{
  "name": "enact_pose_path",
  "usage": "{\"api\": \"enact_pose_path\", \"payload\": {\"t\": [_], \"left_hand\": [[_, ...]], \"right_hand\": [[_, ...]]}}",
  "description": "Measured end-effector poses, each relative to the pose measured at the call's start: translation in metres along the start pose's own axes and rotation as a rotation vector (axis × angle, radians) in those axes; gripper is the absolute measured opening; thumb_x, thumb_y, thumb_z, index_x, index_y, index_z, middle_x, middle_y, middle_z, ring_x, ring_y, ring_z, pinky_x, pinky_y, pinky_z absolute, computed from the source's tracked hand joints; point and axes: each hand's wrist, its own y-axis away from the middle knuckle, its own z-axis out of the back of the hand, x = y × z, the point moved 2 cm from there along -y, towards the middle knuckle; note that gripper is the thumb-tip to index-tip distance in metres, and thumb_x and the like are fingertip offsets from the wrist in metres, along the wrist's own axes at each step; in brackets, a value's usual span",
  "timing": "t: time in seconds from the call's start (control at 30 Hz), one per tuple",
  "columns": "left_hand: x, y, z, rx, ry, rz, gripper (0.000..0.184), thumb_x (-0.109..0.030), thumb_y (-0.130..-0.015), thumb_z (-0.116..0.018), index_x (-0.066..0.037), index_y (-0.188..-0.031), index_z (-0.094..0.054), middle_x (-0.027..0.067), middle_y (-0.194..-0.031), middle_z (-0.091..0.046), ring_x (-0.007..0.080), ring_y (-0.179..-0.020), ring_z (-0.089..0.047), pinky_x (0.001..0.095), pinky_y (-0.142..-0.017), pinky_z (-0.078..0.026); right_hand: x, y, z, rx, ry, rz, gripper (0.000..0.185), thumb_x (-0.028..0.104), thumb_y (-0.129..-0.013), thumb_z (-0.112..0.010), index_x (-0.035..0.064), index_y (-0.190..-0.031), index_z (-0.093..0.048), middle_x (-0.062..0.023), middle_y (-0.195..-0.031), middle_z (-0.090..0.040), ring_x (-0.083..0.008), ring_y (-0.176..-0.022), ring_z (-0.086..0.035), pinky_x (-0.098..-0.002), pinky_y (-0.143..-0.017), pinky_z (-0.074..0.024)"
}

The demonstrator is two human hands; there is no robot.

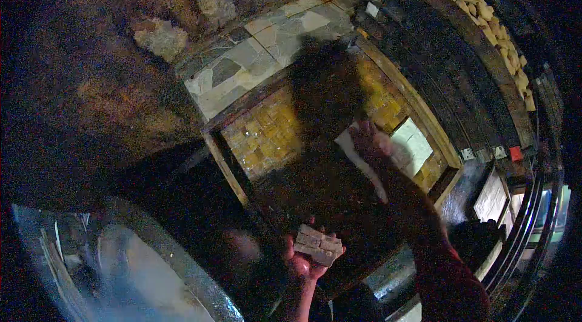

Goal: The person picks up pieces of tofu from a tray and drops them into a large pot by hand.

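Note:
My left hand (pixel 306 264), palm up at the lower middle, is closed around a few flat, light tan blocks (pixel 318 244) lying side by side. Over a wooden-framed tray (pixel 403 82), my right hand (pixel 374 139) reaches out at the end of a dark, shadowed arm. Its fingers are dim, so their grip is unclear. A pale piece (pixel 347 140) shows beside those fingers; whether they touch it, I cannot tell. Yellow-brown, block-patterned material (pixel 264 140) covers the lit parts of the tray. A white square sheet (pixel 413 145) lies there, right of my right hand.
Grey stone-patterned slabs (pixel 260 46) border the tray's far side. Dark stepped boards (pixel 436 61) run along the right, with a row of tan pieces (pixel 485 19) on top. A shiny, pale curved surface (pixel 139 267) stands at lower left. Rough brown ground (pixel 109 79) lies upper left.

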Motion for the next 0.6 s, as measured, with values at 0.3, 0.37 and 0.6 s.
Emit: {"api": "enact_pose_path", "payload": {"t": [0.3,0.37,0.6], "left_hand": [[-0.018,0.004,0.031,-0.052,-0.056,-0.026,0.081,-0.067,-0.083,-0.054,-0.018,-0.144,-0.035,0.0215,-0.128,-0.056,0.0479,-0.117,-0.052,0.0724,-0.097,-0.034],[-0.022,0.007,0.037,-0.071,-0.075,-0.036,0.081,-0.068,-0.082,-0.054,-0.017,-0.142,-0.038,0.0213,-0.127,-0.057,0.0478,-0.116,-0.052,0.0719,-0.097,-0.034],[-0.028,0.010,0.042,-0.110,-0.109,-0.049,0.081,-0.072,-0.080,-0.053,-0.013,-0.136,-0.046,0.0207,-0.123,-0.059,0.0474,-0.114,-0.053,0.0703,-0.096,-0.037]], "right_hand": [[0.006,0.012,-0.016,-0.126,-0.220,0.258,0.052,0.043,-0.090,-0.055,0.0096,-0.131,-0.050,-0.0194,-0.113,-0.061,-0.0351,-0.093,-0.065,-0.0435,-0.075,-0.0538],[0.031,0.026,-0.021,-0.108,-0.117,0.233,0.053,0.043,-0.091,-0.055,0.0095,-0.131,-0.050,-0.0190,-0.115,-0.059,-0.0351,-0.094,-0.065,-0.0439,-0.076,-0.0537],[0.049,0.045,-0.017,-0.118,-0.067,0.196,0.054,0.043,-0.091,-0.054,0.0094,-0.132,-0.050,-0.0178,-0.123,-0.054,-0.0351,-0.094,-0.064,-0.0452,-0.078,-0.0533]]}}
